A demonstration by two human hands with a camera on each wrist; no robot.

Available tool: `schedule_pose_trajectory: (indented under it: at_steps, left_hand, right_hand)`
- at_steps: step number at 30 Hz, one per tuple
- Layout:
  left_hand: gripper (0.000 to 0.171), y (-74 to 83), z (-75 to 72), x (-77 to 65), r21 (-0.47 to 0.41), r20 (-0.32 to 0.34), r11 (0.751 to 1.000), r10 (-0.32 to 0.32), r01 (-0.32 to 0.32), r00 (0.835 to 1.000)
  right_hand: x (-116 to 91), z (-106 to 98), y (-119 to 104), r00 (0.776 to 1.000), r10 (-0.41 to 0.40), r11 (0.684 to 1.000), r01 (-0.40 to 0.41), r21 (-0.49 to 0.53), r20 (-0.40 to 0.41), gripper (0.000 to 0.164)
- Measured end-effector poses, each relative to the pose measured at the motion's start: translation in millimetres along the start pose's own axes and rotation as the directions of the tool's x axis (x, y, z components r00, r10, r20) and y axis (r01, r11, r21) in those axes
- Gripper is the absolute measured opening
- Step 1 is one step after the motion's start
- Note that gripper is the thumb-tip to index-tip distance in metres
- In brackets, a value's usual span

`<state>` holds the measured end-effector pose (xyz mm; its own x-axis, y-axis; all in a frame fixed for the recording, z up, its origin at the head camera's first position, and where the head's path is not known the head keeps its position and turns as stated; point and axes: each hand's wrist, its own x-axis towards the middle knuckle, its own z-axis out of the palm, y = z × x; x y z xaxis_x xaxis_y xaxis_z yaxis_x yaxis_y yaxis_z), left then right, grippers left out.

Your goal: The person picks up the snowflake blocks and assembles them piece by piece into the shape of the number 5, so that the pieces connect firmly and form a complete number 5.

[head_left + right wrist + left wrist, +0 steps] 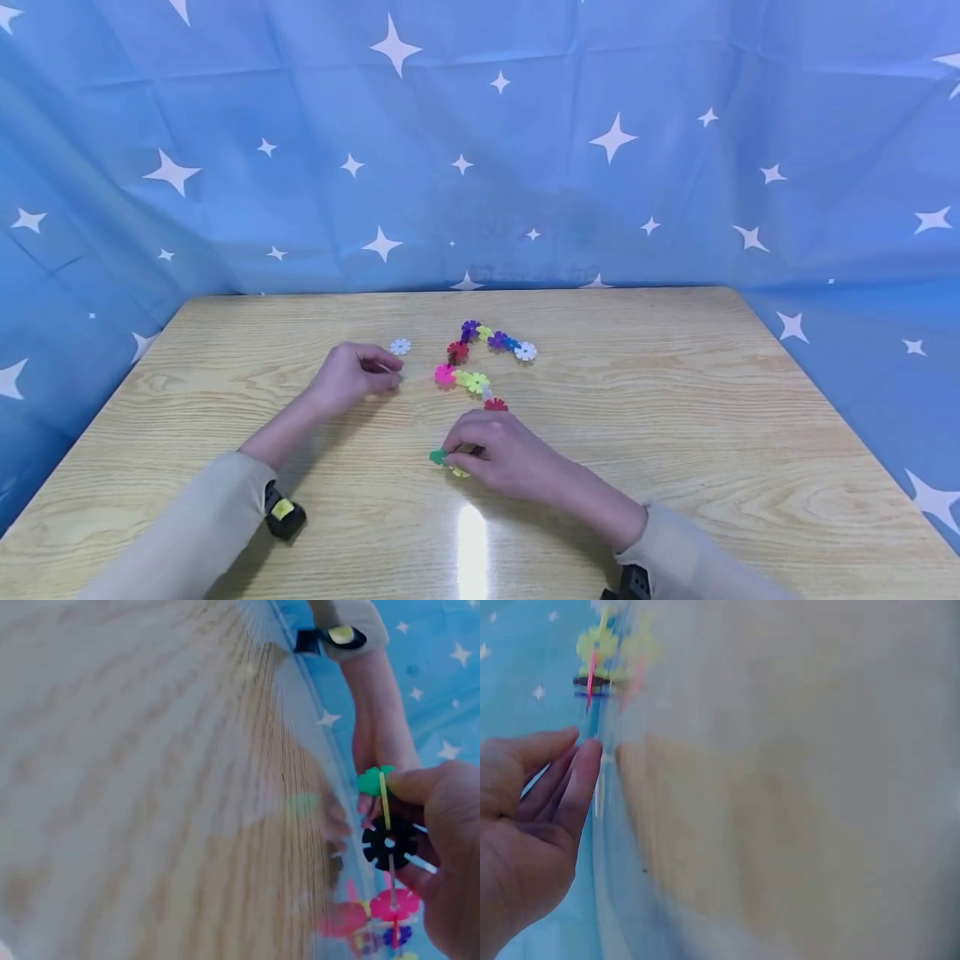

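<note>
A chain of coloured plastic snowflake discs (476,382) winds over the table, with purple, yellow, blue, white, red and pink pieces linked edge to edge. At its near end, my right hand (510,457) pinches the chain by a green disc (373,781) and a yellow disc (385,801). A black disc (389,842) shows beside those fingers in the right wrist view; the head view hides it. Left of the chain hovers my left hand (358,377), fingers loosely bent with nothing between them. Just beyond its fingertips lies a loose white snowflake disc (401,346).
The wooden table (675,400) has a glossy top that reflects the discs and a bright light. Behind it hangs a blue curtain (525,167) with white stars, close to the table's far edge.
</note>
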<state>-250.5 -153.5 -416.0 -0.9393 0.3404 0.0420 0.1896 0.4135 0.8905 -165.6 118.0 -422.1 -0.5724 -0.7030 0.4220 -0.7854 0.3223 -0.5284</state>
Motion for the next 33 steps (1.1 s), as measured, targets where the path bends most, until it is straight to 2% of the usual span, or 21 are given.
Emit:
schedule_pose_trajectory:
  at_steps: [4, 7, 11, 15, 17, 20, 24, 28, 33]
  left_hand:
    - [0.027, -2.1, -3.2, 21.0, -0.063, -0.115, 0.996, -0.070, 0.063, 0.991]
    - [0.031, -0.9, -3.8, 31.6, -0.043, -0.150, 0.992, -0.120, 0.115, 0.981]
    - [0.035, 0.7, -5.1, 39.9, 0.090, -0.140, 0.984, -0.143, 0.156, 0.980]
    - [0.038, 1.2, -6.7, 44.2, 0.194, -0.116, 0.971, -0.121, 0.142, 0.986]
    - [0.036, 0.7, -7.4, 44.8, 0.212, -0.104, 0.968, -0.115, 0.135, 0.988]
    - [0.034, -1.4, -7.6, 43.7, 0.218, -0.084, 0.968, -0.105, 0.121, 0.991]
    - [0.029, -5.5, -7.9, 36.2, 0.210, -0.024, 0.972, -0.100, 0.102, 0.995]
    - [0.026, -9.2, -10.8, 22.2, 0.185, 0.059, 0.980, -0.082, 0.070, 0.995]
    - [0.022, -9.6, -11.3, 1.4, 0.154, 0.163, 0.988, -0.040, 0.015, 0.986]
  right_hand:
    - [0.8, -0.7, 0.0, 1.000, -0.011, 1.000, 0.011, -0.011, 0.017, 0.006]
    - [1.7, -1.3, -0.5, 1.000, -0.011, 1.000, 0.011, -0.010, 0.028, 0.006]
    - [2.4, -2.0, -1.2, 0.999, -0.003, 1.000, 0.004, -0.006, 0.044, 0.006]
    - [2.4, -3.1, -1.5, 0.999, -0.005, 1.000, 0.006, -0.012, 0.050, 0.006]
    - [2.5, -3.8, -1.7, 0.999, -0.002, 1.000, 0.003, -0.015, 0.054, 0.006]
    - [2.2, -4.9, -2.6, 0.998, 0.016, 1.000, -0.015, -0.021, 0.057, 0.007]
    - [0.8, -5.3, -3.7, 0.998, 0.042, 0.999, -0.041, -0.030, 0.052, 0.007]
    - [-0.5, -4.0, -3.7, 0.998, 0.042, 0.998, -0.041, -0.043, 0.035, 0.007]
    - [-1.9, -2.3, -2.2, 0.999, 0.030, 0.998, -0.030, -0.060, 0.011, 0.005]
